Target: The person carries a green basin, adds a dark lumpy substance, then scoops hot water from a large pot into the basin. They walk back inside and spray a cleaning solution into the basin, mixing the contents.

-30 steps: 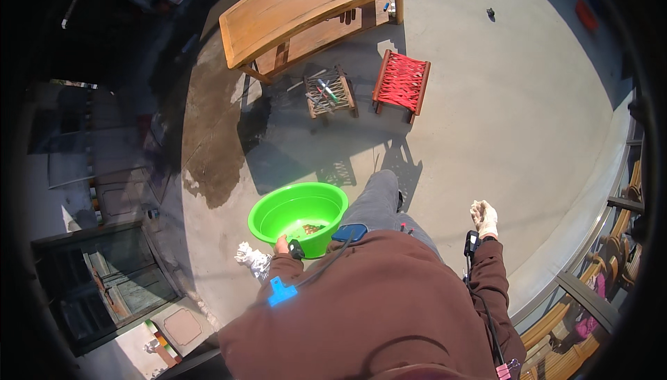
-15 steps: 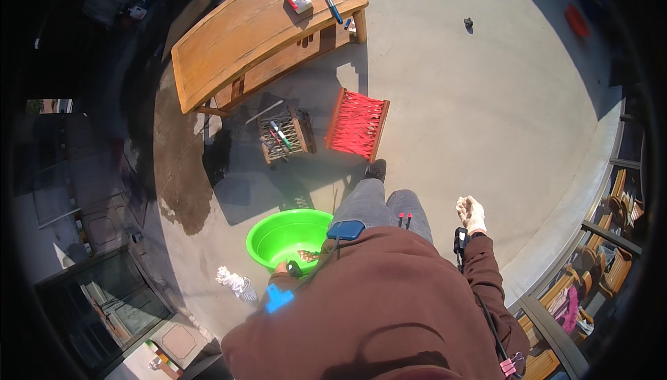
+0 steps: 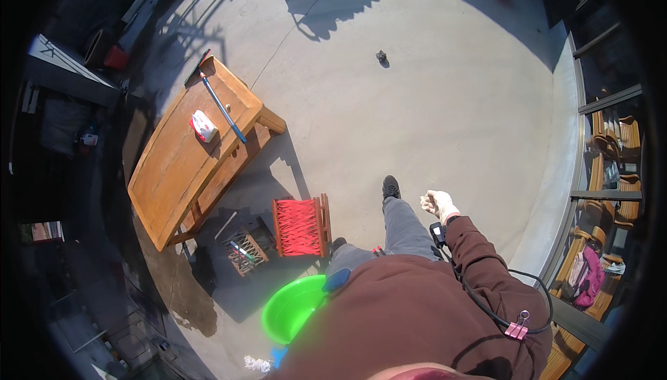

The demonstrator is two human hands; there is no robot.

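1. Green plastic basin (image 3: 290, 310) at left side, partly hidden by brown sweatshirt (image 3: 417, 303); left hand out of view, can't tell grip
2. Gloved right hand (image 3: 439, 204) curled narrow, nothing visibly held
3. Likely mid-carry; next move calls for keeping basin level

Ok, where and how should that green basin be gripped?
Probably best by the left rim of the green basin, coming from the left, thumb and fingers pinching across the edge: its rounded left side lies exposed there, while the brown long-sleeved top hides part of its right side.
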